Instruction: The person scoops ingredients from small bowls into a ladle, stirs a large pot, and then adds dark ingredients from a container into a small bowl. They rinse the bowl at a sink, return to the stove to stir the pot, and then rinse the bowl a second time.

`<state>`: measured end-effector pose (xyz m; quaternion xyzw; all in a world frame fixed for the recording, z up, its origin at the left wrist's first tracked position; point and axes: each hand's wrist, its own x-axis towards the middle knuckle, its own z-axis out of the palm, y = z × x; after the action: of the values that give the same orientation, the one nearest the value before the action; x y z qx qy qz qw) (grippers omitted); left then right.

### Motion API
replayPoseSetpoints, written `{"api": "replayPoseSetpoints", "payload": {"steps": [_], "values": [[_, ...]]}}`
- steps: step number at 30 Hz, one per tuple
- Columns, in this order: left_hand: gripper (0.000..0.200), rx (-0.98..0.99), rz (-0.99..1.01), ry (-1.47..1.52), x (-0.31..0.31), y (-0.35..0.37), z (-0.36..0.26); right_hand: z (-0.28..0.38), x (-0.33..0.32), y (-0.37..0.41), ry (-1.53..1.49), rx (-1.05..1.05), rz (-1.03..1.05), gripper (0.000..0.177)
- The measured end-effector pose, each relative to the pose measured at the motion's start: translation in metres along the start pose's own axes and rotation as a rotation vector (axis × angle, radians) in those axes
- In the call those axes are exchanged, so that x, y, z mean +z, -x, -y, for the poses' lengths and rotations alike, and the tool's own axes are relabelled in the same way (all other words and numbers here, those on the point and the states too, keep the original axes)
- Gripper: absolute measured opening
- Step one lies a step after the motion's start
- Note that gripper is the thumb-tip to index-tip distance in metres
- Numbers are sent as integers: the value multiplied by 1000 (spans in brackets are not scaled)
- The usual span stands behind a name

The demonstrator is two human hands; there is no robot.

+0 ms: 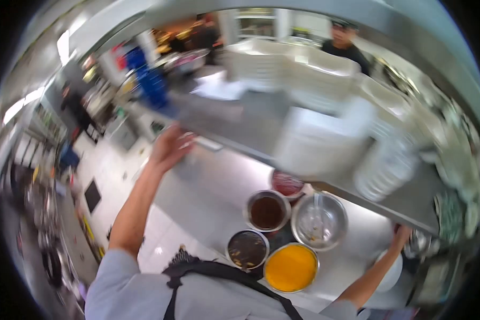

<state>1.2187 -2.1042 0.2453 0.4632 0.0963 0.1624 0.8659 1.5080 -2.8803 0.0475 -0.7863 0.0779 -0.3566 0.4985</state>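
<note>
My left hand [172, 146] is raised at the left end of the metal shelf [232, 125], its fingers apart and slightly blurred. Nothing shows in it. My right hand [402, 233] is at the shelf's front edge on the right, its fingers mostly hidden. Under the shelf, on the steel counter [197, 208], stand a bowl of yellow-orange liquid [291, 268], a container of dark liquid with pale bits [247, 249], a container of brown sauce [267, 212], a container of red food [287, 184] and a mostly bare metal bowl [319, 221] with a utensil inside.
On the shelf are stacked white tubs [317, 141] and a stack of clear plastic containers [386, 168]. Blue crates [150, 80] stand beyond its left end. One person [346, 48] is behind the shelf; another person [77, 109] is far left on the tiled floor [112, 176].
</note>
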Motion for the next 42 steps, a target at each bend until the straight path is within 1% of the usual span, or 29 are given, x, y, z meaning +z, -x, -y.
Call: {"api": "replayPoseSetpoints", "payload": {"steps": [2,3,4,5,6,7,8,10,11,12,13,14,15,16,17,18,19,20,22,23,26,29,32,34,36,38,39,41,42], "values": [[29,-59,28,-240,11,29,-4,33,-27,68,-64,58,24,29],[39,-96,166,-303,-1,52,-3,-46,-63,53,281,81,345,46],[44,-199,307,-412,-12,75,-10,7,-67,95,303,-105,175,43],[49,-247,479,-593,-29,96,-18,21,-82,108,191,17,315,40],[53,-274,671,-634,-62,112,-14,123,-74,167,245,-92,305,36],[51,-289,758,-707,-88,136,-19,228,-66,225,303,-201,287,33],[50,-268,731,-747,-118,161,-22,332,-57,284,360,-309,261,30],[47,-239,714,-834,-183,197,-28,350,-18,343,100,-158,381,29],[46,-243,607,-720,-216,210,-27,359,-4,370,-16,-77,434,28],[44,-255,508,-604,-244,221,-22,411,33,414,-107,-109,568,28],[43,-278,422,-481,-273,236,-20,348,79,415,-192,-65,742,30],[42,-268,285,-410,-295,251,-27,404,118,471,-312,-15,888,26],[41,-263,165,-342,-315,262,-36,459,158,528,-421,53,1032,25],[40,-260,55,-278,-332,268,-44,493,197,569,-412,-382,1102,24],[39,-271,-18,-145,-348,274,-54,532,226,608,-364,-545,1200,24],[37,-278,-104,-20,-365,281,-66,566,250,647,-372,-721,1202,28],[37,-211,-160,42,-383,289,-77,600,270,678,-366,-840,1315,30],[37,-193,-200,67,-399,290,-87,625,291,704,-384,-958,1435,32],[38,-142,-319,111,-434,300,-108,651,331,755,-460,-1031,1548,33],[32,-98,-410,110,-448,302,-119,663,349,780,-508,-1074,1611,33],[24,3,-630,92,-514,308,-137,712,395,847,-601,-1110,1710,36],[21,51,-839,53,-582,319,-169,759,443,903,-684,-829,1882,40],[21,75,-1054,-4,-653,351,-195,776,536,962,-566,-826,1881,39],[20,66,-1193,-67,-693,381,-211,781,611,1000,-370,-1162,1895,37],[21,88,-1343,-67,-718,404,-224,806,667,1040,-132,-1304,2093,35],[21,119,-1486,34,-729,416,-242,841,706,1087,29,-1343,2287,34],[20,142,-1518,65,-732,419,-249,871,718,1108,0,-1456,2334,35],[19,209,-1569,125,-746,421,-263,927,743,1153,-88,-1518,2457,35],[15,244,-1576,203,-760,423,-261,954,760,1176,-129,-1548,2514,34]]}}
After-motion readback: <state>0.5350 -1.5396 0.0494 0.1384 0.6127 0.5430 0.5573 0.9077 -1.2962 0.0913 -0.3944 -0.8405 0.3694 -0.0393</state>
